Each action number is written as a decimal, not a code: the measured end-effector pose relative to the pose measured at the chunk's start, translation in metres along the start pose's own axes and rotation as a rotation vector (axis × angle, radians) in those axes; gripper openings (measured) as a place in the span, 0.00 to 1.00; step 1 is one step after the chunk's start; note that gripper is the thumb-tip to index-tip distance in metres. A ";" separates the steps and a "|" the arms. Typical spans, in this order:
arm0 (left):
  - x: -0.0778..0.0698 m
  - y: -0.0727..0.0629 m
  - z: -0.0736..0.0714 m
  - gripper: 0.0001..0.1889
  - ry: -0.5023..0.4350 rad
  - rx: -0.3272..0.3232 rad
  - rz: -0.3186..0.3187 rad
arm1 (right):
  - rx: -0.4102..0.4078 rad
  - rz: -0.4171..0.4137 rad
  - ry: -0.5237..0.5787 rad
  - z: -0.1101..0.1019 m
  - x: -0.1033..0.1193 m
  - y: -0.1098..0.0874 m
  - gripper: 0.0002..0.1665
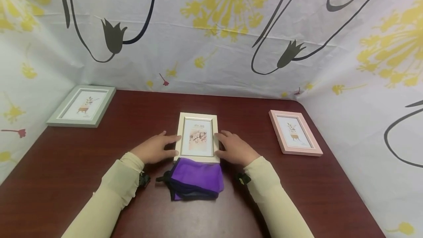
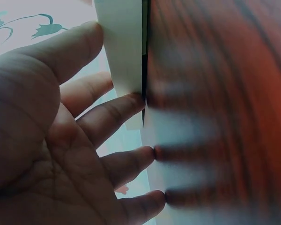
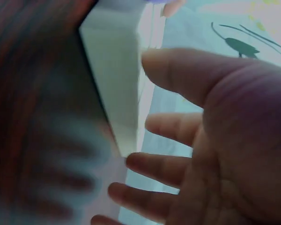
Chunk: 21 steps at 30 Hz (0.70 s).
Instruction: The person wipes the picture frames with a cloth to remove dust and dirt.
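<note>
A cream picture frame (image 1: 197, 156) with a flower print lies flat, face up, in the middle of the table in the head view. My left hand (image 1: 155, 148) touches its left side, thumb and fingertips along the edge. On the opposite side, my right hand (image 1: 235, 148) touches the right edge the same way. Both wrist views show the fingers spread and fairly straight, with some fingertips down by the tabletop. Just in front of the frame, between my wrists, lies a folded purple cloth item (image 1: 197, 176) with black edging; its exact kind is unclear.
A green picture frame (image 1: 71, 123) lies at the table's back left. On the right lies a pink picture frame (image 1: 301, 150), near the table's edge. The dark red-brown table (image 1: 145, 109) meets a white curtain (image 1: 211, 78) with flower patterns at the back and sides.
</note>
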<state>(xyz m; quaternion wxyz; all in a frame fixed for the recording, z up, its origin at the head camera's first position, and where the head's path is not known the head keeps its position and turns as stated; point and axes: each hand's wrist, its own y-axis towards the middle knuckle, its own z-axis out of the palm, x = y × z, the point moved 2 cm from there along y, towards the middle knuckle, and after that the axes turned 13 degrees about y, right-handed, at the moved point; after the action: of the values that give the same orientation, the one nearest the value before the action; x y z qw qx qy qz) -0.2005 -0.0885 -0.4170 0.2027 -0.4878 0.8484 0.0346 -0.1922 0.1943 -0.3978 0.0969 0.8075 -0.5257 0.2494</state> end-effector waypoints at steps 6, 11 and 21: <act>-0.001 0.000 0.002 0.32 0.009 -0.005 -0.005 | 0.097 0.035 0.053 0.003 -0.006 -0.002 0.40; 0.000 0.000 0.005 0.32 0.008 -0.008 -0.010 | 0.126 0.044 0.061 0.004 -0.006 -0.003 0.40; -0.019 -0.002 -0.006 0.29 0.186 -0.152 0.058 | 0.123 0.027 0.016 0.005 -0.006 -0.001 0.40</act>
<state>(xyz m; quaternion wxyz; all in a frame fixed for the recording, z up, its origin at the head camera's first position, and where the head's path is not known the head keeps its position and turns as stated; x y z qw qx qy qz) -0.1919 -0.0760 -0.4042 0.0844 -0.4781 0.8723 0.0592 -0.1918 0.1977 -0.4048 0.0478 0.8028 -0.5195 0.2888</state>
